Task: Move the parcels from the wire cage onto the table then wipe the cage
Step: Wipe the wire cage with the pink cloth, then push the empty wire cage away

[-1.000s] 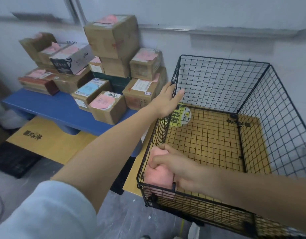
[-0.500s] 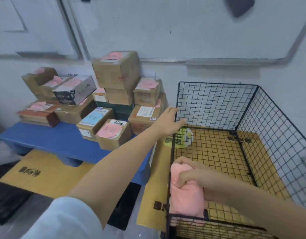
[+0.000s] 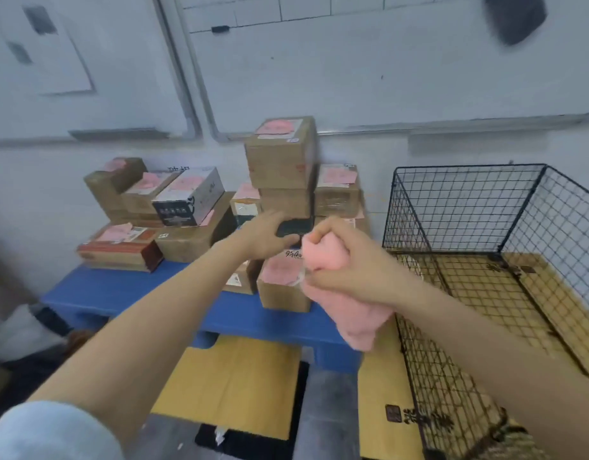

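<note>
— Where are your hands?

— My right hand (image 3: pixel 346 260) is fisted round a pink cloth (image 3: pixel 349 313), held up just left of the cage (image 3: pixel 468 167). My left hand (image 3: pixel 266 234) is spread, fingers straight, reaching out among the parcels (image 3: pixel 279 157). I can't tell whether it touches one.

— And the parcels?

— They are stacked on the blue table (image 3: pixel 120 293) against the wall, left of the cage. The cage stands on yellow cardboard (image 3: pixel 382 386).

— Anything readable?

— Not much. Most parcels carry pink labels. The front label (image 3: pixel 283 268) has black handwriting along its top, too blurred to read. A black box (image 3: pixel 187 207) has white print, also illegible. The cardboard shows dark printed characters near its corner that I can't make out.
</note>
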Demonstrator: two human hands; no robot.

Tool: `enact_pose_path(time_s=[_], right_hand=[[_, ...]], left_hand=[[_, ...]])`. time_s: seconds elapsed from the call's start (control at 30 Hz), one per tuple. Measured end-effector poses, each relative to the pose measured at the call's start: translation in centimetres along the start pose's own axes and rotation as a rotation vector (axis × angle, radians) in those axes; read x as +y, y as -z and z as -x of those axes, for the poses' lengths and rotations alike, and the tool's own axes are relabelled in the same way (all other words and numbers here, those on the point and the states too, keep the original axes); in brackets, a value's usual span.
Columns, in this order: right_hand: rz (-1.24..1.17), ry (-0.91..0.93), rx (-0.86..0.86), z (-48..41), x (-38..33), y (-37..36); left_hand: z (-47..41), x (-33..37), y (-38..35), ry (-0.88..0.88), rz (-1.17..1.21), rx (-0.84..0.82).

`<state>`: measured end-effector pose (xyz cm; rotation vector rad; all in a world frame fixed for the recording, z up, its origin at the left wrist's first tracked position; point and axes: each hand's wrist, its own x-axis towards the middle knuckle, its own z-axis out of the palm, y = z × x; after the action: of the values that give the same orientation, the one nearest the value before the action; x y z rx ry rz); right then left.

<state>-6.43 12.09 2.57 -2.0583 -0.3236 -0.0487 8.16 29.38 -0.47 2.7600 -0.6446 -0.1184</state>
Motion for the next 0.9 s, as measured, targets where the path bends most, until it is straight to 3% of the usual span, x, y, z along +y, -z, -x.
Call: enact_pose_path(time_s=[0.2,0.43,0.6,0.73,0.9], right_hand=[[0.246,-0.018,-0.418,-2.6,6.4,-15.7],[0.471,0.061,-0.549,-5.9,9.6,-20.8],[0.766,0.234,-0.461,-8.1,6.6,-17.0],[0.946,0.231,-0.330,-7.3,4.2,-9.2],[1.135,0.146,-0.176,-3.2,3.7,1.1]], left_hand=[[5.2,-7.0,-0.1,0.096,-0.010,0.056],[7.9,-12.5,-1.2,0.168,0.073,0.082],[6.4,-12.3,-1.5,0.150,0.109,0.090],[2.6,-8.4,-1.5,0.104,0.131,0.052],[-2.7,1.0,-2.1,-0.127,0.160,0.030]])
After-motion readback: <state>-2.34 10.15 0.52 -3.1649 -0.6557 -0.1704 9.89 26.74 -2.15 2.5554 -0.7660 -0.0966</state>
